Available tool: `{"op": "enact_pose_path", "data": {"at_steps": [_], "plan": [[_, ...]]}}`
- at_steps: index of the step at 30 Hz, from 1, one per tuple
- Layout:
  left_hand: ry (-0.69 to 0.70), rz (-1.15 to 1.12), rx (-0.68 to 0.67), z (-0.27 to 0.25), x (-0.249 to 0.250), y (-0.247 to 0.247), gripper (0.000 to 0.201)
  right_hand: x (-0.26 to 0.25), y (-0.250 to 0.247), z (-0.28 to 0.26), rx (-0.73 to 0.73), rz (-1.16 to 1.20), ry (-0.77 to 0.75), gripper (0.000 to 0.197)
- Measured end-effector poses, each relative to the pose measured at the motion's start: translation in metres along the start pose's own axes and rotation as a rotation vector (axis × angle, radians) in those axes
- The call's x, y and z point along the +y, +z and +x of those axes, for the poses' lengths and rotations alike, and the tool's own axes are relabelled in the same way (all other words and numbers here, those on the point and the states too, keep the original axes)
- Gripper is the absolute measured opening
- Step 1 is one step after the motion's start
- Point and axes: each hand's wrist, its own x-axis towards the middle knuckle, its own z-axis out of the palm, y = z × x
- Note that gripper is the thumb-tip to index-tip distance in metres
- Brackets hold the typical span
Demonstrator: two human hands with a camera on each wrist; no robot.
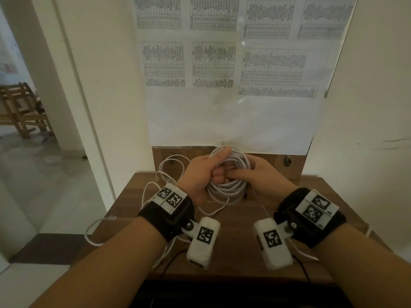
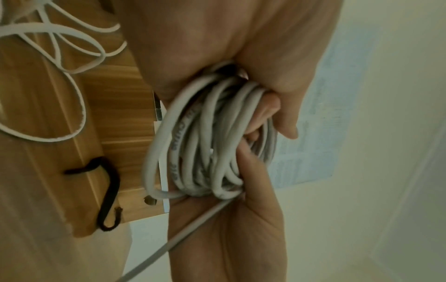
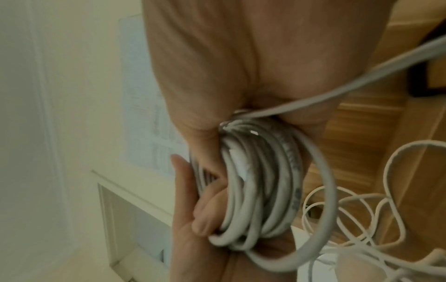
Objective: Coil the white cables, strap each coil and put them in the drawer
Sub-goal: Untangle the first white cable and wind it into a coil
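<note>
Fingers of the left hand (image 1: 203, 174) are curled round one side of the coil (image 1: 229, 178) and grip its strands; the thumb lies over the top. The right hand (image 1: 259, 174) holds the opposite side, with its fingers curled round the strands and the forefinger (image 1: 239, 173) stretched across the middle toward the left hand. How many turns the coil has I cannot count, because the hands cover part of it and both wrist views are blurred there.

From largest to smallest: a cream wall (image 1: 106, 74) stands behind, and seven printed sheets (image 1: 213, 63) hang on it under a clear film; their text is too small to read. On the left an opening shows another room with a wooden chair (image 1: 21, 107), cut off by the picture edge. A small wooden table (image 1: 233, 221) stands against the wall. The coil is held just above the back part of this table, between the two hands. A loose white cable (image 1: 169, 170) lies in tangled loops on the table at the left and hangs over its edge; one strand (image 2: 193, 229) runs from the coil past the right palm. One black strap (image 2: 108, 192), bent like a hook, lies on the wood in the left wrist view. Two wrist cameras (image 1: 203, 243) sit on black bands.
</note>
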Motion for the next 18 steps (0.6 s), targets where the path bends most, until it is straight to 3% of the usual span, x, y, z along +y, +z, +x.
{"op": "enact_pose_path", "data": {"at_steps": [3,7,10,13,18], "plan": [[0.082,0.065,0.069,0.002,-0.003,0.0,0.045,0.001,0.005,0.004,0.124,0.061,-0.088,0.026],[0.13,0.107,0.083,-0.002,-0.01,-0.003,0.032,0.002,0.01,0.01,0.22,0.154,-0.065,0.018],[0.082,0.019,0.065,-0.004,-0.014,0.0,0.037,0.002,0.018,0.009,0.271,0.254,-0.033,0.019],[0.028,-0.086,0.083,-0.006,-0.018,0.005,0.025,0.006,0.025,0.01,0.324,0.275,-0.031,0.015],[-0.031,-0.198,0.137,-0.009,-0.027,0.011,0.033,0.021,0.028,0.018,0.387,0.099,-0.072,0.017]]}}
